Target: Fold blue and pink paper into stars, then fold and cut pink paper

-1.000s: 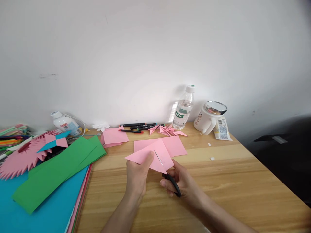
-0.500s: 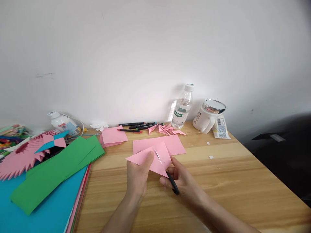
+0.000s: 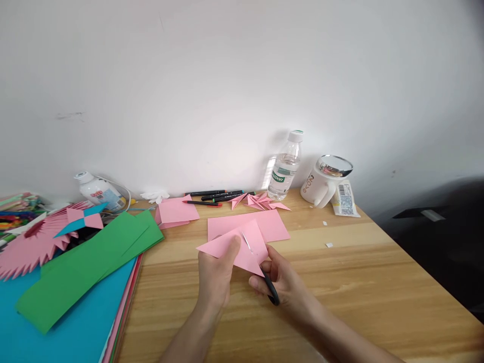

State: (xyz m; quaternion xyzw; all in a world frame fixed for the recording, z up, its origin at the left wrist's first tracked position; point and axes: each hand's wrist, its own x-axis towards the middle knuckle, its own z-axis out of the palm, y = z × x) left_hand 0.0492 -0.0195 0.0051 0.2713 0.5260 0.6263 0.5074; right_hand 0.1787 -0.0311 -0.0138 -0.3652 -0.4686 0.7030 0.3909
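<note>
My left hand (image 3: 215, 275) pinches a folded piece of pink paper (image 3: 223, 245), thumb on top and fingers hidden beneath. In my right hand (image 3: 283, 277) is a pair of scissors (image 3: 271, 288), its black handle showing below the paper. One narrow silver blade lies across the pink paper, which is partly cut, with a flap to the right of the blade. Behind the hands, a flat pink paper rectangle (image 3: 272, 226) lies on the wooden table (image 3: 340, 302).
Left are green paper strips (image 3: 86, 267), blue sheets (image 3: 75, 327) and a pink paper fan (image 3: 38, 242). Along the wall stand pens (image 3: 206, 203), folded pink pieces (image 3: 260, 201), a water bottle (image 3: 285, 169) and a white mug (image 3: 321, 184). White scraps (image 3: 329, 245) lie right.
Almost nothing differs. The hands, paper and scissors hold nearly the same pose, with a slight shift in the whole view.
</note>
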